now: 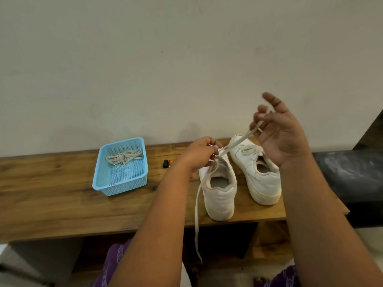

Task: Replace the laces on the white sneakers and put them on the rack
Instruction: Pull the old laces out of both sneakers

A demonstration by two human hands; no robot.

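Beside the blue basket [120, 166], the left hand [200, 155] pinches the lace [238, 142] over the near sneaker [219, 193]; the right hand [279, 133] holds its end, fingers loosely curled. Even tension should free 1 eyelet cleanly.

Plain off-white wall [165, 59], wooden bench [51, 204], dark ledge [352, 172] at right

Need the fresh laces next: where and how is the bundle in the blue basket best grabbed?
Pinch the laces at the bunched middle, coming straight down from above. They lie loose at the far end of the basket, whose walls block any sideways approach.
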